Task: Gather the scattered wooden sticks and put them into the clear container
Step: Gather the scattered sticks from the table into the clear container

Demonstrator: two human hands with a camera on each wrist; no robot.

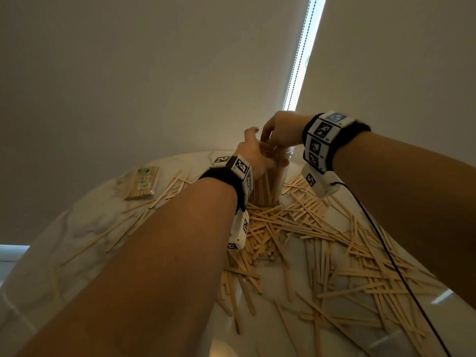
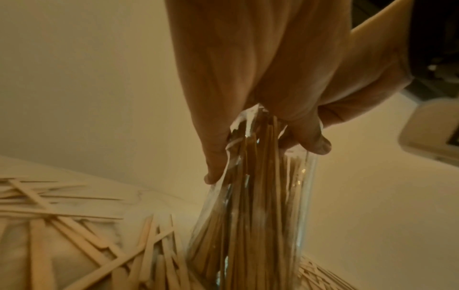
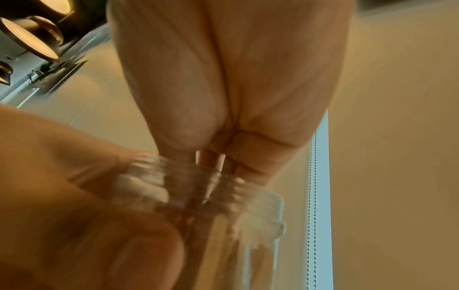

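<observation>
A tall clear jar (image 1: 270,184) stands at the far middle of the table, packed with upright wooden sticks (image 2: 248,215). My left hand (image 1: 253,155) wraps round its upper wall, with the thumb on the near side and the fingers (image 2: 216,157) round the glass (image 2: 300,206). Over the threaded mouth (image 3: 161,176) my right hand (image 1: 277,135) points down, its fingertips bunched and pinching a few sticks (image 3: 211,160) that reach into the jar. Many loose sticks (image 1: 309,228) lie scattered in front of the jar and to its right.
The round marble table (image 1: 85,228) carries a sealed pack of sticks (image 1: 141,182) at the far left, with more loose sticks (image 2: 74,235) beside it. A black cable (image 1: 386,248) hangs from my right wrist across the pile. Pale window blinds rise behind the table.
</observation>
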